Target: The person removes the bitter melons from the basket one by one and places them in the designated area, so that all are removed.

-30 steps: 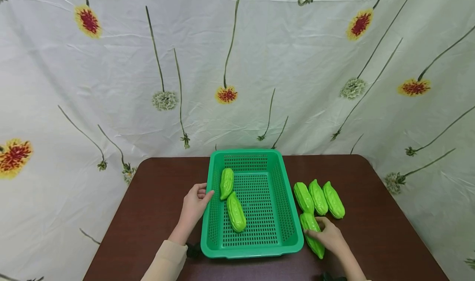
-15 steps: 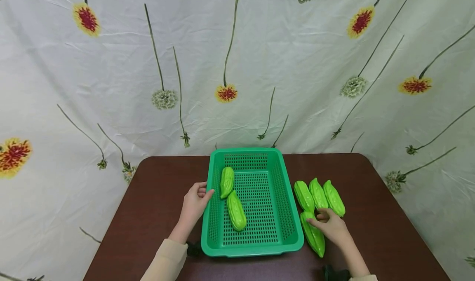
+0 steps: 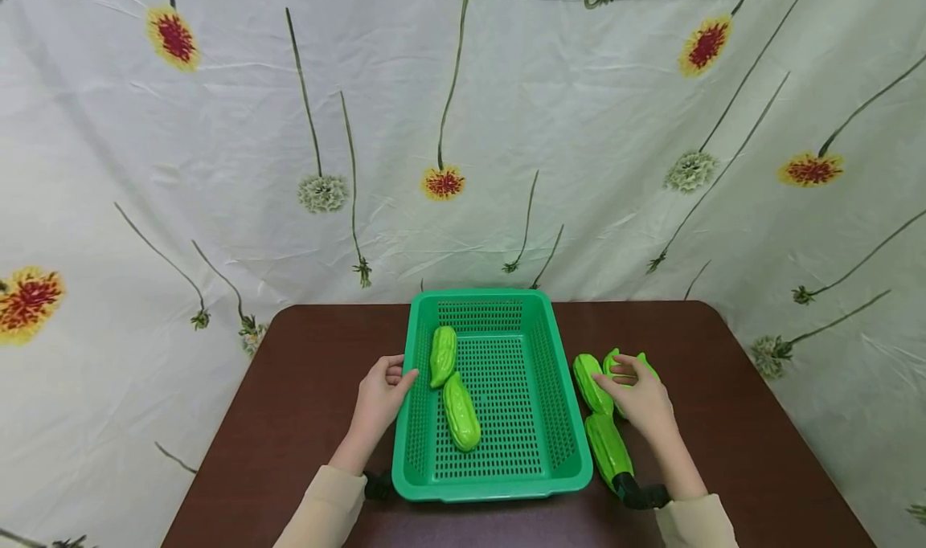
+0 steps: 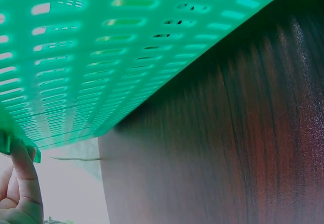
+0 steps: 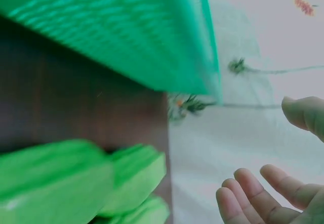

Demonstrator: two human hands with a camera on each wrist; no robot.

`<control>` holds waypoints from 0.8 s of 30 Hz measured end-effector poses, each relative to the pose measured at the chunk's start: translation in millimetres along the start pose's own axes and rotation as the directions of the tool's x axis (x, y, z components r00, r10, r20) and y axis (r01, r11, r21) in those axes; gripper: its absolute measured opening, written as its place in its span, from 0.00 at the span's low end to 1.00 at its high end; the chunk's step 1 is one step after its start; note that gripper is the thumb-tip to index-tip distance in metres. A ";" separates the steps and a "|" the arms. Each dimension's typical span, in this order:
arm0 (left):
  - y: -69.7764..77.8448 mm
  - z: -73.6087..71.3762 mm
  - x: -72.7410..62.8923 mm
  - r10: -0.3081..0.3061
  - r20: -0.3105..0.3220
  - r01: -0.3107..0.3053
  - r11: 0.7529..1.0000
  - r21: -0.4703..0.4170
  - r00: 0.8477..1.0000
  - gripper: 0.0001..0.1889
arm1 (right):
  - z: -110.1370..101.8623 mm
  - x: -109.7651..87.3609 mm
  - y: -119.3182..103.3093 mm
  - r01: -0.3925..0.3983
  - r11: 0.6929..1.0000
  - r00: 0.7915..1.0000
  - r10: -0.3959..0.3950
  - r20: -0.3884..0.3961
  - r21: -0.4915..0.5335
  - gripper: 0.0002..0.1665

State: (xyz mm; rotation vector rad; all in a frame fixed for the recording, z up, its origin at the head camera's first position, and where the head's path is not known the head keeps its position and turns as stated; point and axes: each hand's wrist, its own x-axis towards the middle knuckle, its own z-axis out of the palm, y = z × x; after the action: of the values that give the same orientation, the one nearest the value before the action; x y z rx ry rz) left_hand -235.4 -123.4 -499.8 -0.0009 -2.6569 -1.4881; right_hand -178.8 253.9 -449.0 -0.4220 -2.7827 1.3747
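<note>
My left hand (image 3: 379,395) grips the left rim of a green perforated plastic basket (image 3: 492,492); in the left wrist view a curled finger (image 4: 25,176) hooks its lip. Two light-green bitter gourds, a far one (image 3: 444,357) and a nearer one (image 3: 461,413), lie along the basket's left side. Over the gourds at the basket's right hovers my right hand (image 3: 640,395), thumb and fingers apart, with nothing between them in the right wrist view. It partly hides two far gourds. Beside them lie another gourd (image 3: 592,383) and a nearer one (image 3: 606,445), its lower end behind a black wrist mount.
The dark brown wooden table (image 3: 318,347) has rounded far corners. Behind it hangs a pale cloth (image 3: 463,243) printed with flowers. The black wrist mount (image 3: 640,493) under my right wrist sits close over the nearest gourd.
My right hand has left the nearest gourd and moved away from me, over the far gourds. That gourd stays in place. My left hand and the basket have not moved.
</note>
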 end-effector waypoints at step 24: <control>1.0 -0.4 -1.9 -0.018 -0.003 0.018 1.000 -0.018 1.000 0.22 | 79.7 30.8 -80.1 0.180 0.981 0.978 -0.186 0.094 0.075 0.36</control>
State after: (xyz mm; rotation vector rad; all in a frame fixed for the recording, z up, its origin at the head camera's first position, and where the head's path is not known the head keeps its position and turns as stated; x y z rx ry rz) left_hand -233.4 -123.1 -498.9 0.0234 -2.6479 -1.5162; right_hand -237.5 153.0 -438.9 -0.0934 -2.7602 1.4783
